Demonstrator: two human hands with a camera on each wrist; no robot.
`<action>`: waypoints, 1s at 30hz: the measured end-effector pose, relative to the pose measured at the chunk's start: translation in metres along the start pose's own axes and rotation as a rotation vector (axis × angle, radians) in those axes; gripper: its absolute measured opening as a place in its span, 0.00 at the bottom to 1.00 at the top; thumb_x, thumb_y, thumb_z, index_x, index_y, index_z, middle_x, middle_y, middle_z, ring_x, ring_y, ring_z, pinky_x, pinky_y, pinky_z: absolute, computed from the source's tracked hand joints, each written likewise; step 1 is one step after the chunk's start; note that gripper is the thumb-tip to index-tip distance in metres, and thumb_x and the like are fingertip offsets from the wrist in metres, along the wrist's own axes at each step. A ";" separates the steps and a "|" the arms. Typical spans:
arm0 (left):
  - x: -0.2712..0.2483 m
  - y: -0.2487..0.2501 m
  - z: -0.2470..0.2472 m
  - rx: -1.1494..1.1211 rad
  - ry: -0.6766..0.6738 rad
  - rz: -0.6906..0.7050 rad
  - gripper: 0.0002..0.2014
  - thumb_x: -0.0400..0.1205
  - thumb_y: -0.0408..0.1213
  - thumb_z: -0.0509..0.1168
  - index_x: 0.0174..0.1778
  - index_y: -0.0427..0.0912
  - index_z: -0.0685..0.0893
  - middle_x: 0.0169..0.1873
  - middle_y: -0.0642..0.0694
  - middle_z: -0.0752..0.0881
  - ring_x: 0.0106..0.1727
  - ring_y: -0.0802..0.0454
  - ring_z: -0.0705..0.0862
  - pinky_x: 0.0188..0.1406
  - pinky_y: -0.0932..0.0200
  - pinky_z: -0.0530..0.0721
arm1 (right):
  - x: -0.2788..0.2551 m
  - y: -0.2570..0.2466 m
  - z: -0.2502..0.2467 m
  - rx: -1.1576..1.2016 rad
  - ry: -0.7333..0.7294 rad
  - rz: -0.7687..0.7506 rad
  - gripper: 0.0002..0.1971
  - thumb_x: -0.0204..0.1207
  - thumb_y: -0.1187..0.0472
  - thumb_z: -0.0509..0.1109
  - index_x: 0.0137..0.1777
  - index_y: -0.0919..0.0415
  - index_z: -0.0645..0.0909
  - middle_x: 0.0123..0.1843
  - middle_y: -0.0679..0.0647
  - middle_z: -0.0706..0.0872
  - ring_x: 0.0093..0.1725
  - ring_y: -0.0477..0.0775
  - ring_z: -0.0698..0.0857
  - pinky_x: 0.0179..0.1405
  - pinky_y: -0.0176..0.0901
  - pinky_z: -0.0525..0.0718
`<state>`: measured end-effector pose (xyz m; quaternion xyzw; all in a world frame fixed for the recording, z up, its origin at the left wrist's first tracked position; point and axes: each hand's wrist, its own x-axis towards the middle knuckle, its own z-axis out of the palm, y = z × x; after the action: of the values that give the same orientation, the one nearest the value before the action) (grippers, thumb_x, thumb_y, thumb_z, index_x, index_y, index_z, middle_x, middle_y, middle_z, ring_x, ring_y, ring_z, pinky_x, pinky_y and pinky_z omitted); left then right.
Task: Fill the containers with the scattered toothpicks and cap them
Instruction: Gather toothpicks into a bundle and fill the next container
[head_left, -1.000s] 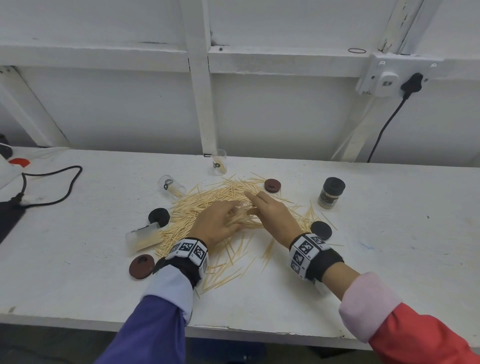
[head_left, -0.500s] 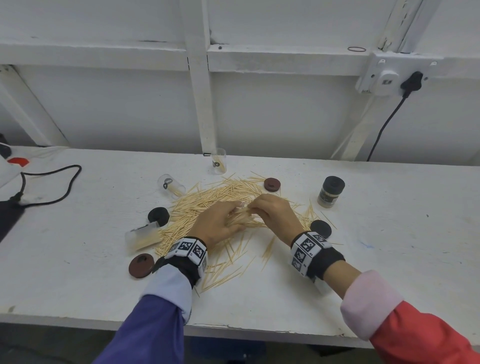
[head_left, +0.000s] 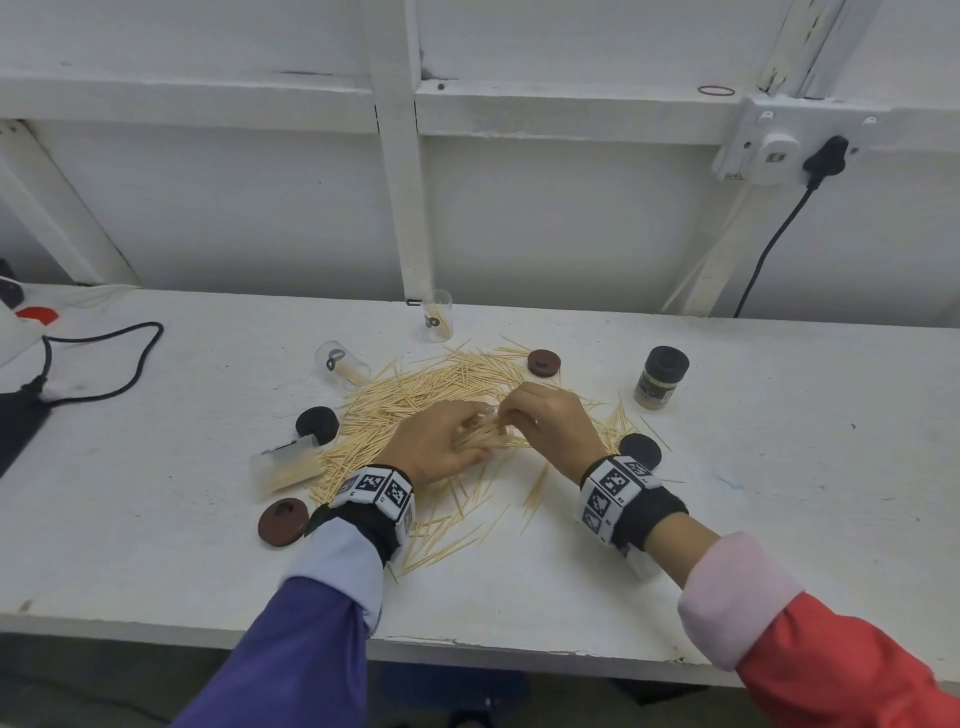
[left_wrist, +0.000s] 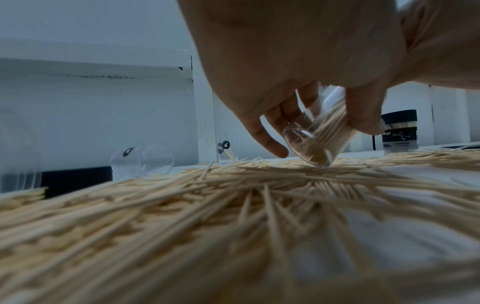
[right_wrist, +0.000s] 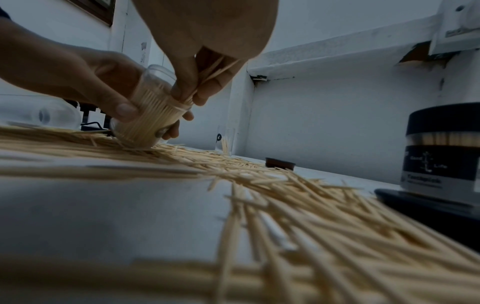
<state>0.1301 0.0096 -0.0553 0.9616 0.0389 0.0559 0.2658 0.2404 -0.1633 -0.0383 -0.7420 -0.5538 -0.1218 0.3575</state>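
A wide pile of loose toothpicks (head_left: 415, 400) covers the middle of the white table (head_left: 779, 493). My left hand (head_left: 447, 441) grips a clear container (left_wrist: 319, 139), tilted with its base on the pile and packed with toothpicks. My right hand (head_left: 535, 421) pinches a small bundle of toothpicks (right_wrist: 210, 72) at the mouth of that container (right_wrist: 148, 119). The two hands touch over the pile, so the head view shows little of the container.
One clear container (head_left: 437, 317) stands at the back; two others (head_left: 340, 361) (head_left: 283, 462) lie left of the pile. A capped full container (head_left: 661, 376) stands right. Loose caps: brown (head_left: 544, 362) (head_left: 283, 521), black (head_left: 317, 423) (head_left: 640, 450). A black cable (head_left: 104, 364) lies far left.
My right hand's fingers, stretched flat over the pile a second ago, have curled and now pinch toothpicks at the container's mouth. The left hand has stayed put, holding the container.
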 end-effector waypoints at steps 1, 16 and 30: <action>0.000 0.000 0.000 0.003 -0.005 0.003 0.28 0.76 0.54 0.73 0.72 0.52 0.77 0.56 0.55 0.84 0.56 0.56 0.80 0.51 0.55 0.79 | 0.000 0.002 0.000 0.005 -0.014 0.005 0.02 0.69 0.69 0.75 0.37 0.63 0.86 0.36 0.52 0.86 0.33 0.53 0.85 0.29 0.47 0.84; 0.000 -0.004 0.003 -0.023 0.032 -0.035 0.30 0.76 0.57 0.72 0.74 0.54 0.76 0.56 0.58 0.82 0.55 0.60 0.79 0.52 0.57 0.79 | -0.002 0.004 0.003 0.119 -0.108 0.087 0.17 0.64 0.79 0.66 0.48 0.66 0.88 0.47 0.54 0.79 0.44 0.45 0.79 0.40 0.28 0.78; 0.001 -0.006 0.005 -0.039 0.035 -0.013 0.27 0.76 0.56 0.73 0.70 0.54 0.78 0.50 0.61 0.80 0.50 0.63 0.78 0.44 0.63 0.73 | 0.000 0.001 -0.005 -0.003 -0.022 0.007 0.15 0.68 0.81 0.71 0.50 0.65 0.87 0.49 0.55 0.87 0.47 0.56 0.87 0.39 0.47 0.87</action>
<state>0.1318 0.0127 -0.0624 0.9548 0.0486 0.0718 0.2844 0.2422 -0.1668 -0.0346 -0.7457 -0.5551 -0.1131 0.3507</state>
